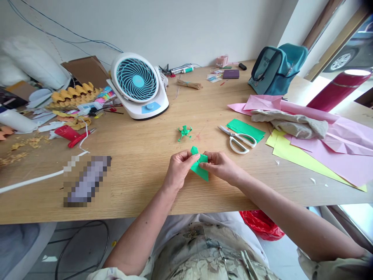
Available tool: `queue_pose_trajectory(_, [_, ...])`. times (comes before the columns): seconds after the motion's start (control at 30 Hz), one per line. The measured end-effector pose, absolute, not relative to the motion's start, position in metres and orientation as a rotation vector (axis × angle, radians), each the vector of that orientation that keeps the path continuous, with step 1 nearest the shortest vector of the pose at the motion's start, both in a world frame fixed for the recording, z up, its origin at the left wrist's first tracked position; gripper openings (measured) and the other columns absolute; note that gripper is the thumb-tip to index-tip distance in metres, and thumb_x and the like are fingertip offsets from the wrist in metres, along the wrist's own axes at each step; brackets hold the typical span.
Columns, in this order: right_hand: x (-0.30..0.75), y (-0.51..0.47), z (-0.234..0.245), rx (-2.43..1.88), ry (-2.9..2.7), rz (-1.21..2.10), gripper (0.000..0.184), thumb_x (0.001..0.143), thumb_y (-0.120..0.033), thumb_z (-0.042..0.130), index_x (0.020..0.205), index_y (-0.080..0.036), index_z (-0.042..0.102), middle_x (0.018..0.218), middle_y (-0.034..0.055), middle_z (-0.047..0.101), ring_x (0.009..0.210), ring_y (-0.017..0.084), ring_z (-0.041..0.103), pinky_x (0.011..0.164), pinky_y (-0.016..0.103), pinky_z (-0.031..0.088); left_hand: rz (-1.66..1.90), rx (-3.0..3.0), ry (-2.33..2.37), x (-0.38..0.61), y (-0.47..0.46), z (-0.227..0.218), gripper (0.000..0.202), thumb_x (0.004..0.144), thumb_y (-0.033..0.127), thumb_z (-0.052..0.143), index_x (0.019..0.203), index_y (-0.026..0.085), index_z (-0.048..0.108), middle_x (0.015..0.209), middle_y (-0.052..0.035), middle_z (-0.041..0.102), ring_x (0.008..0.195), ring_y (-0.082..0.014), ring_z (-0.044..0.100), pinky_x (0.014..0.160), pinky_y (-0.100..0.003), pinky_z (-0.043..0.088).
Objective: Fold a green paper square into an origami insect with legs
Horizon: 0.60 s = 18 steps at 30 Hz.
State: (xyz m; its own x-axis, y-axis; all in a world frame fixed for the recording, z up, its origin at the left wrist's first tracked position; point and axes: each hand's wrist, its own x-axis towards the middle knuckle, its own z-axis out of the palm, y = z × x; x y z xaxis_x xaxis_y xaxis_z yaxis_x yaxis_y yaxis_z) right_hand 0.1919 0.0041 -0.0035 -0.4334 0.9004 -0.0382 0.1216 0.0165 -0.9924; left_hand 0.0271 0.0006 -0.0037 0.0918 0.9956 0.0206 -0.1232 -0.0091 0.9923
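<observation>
A partly folded piece of green paper [199, 165] is held just above the wooden table [140, 171], near its front edge. My left hand [178, 168] pinches the paper's left side, fingers closed. On the paper's right corner my right hand [222, 167] is closed in a pinch too. A small finished green paper frog [184, 132] lies on the table just beyond my hands.
White-handled scissors [239, 140] lie on a flat green sheet [246, 129] to the right. Pink and yellow sheets [326, 151] and a beige cloth [291, 123] fill the right side, with a teal bag [275, 70] behind. A white desk fan [137, 86] and craft clutter stand at left.
</observation>
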Motion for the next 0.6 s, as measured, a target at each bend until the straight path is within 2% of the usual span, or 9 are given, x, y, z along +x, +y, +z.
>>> queue_pose_trajectory(0.27, [0.1913,0.0039,-0.0039,-1.016,-1.544,1.571,0.041,0.074,-0.055,0.073,0.077,-0.017,0.058,0.069,-0.0026,0.052,0.064,0.012,0.044,0.059,0.026,0.035,1.237,1.251,1.053,0.0267,-0.0001,-0.001,0.028,0.075,0.037,0.076,0.064,0.014,0.065,0.062,0.0024,0.056,0.062,-0.0089,0.046,0.062,-0.022,0.039])
queue_pose_trajectory(0.4, [0.1911,0.0051,-0.008,-1.082,-1.55,1.481,0.044,0.075,-0.058,0.071,0.074,-0.018,0.055,0.065,-0.0039,0.046,0.06,0.01,0.037,0.055,0.026,0.03,1.169,1.206,1.027,0.0277,-0.0004,0.0013,0.029,0.069,0.039,0.08,0.071,0.014,0.067,0.068,0.0009,0.06,0.065,-0.01,0.051,0.064,-0.022,0.042])
queue_pose_trajectory(0.5, [0.192,0.0059,-0.0102,-1.129,-1.651,1.37,0.046,0.075,-0.06,0.07,0.07,-0.018,0.053,0.063,-0.0046,0.042,0.058,0.01,0.034,0.052,0.026,0.027,1.158,1.189,1.045,0.0273,-0.0006,0.0003,0.031,0.062,0.036,0.085,0.069,0.015,0.064,0.064,0.003,0.057,0.062,-0.0085,0.047,0.06,-0.021,0.04])
queue_pose_trajectory(0.6, [0.193,0.0062,-0.0107,-1.146,-1.741,1.273,0.046,0.076,-0.059,0.07,0.069,-0.018,0.051,0.062,-0.0047,0.041,0.058,0.01,0.034,0.051,0.025,0.026,1.165,1.207,1.076,0.0267,-0.0008,-0.0021,0.031,0.064,0.036,0.084,0.065,0.014,0.061,0.059,0.0047,0.053,0.058,-0.007,0.043,0.056,-0.02,0.037])
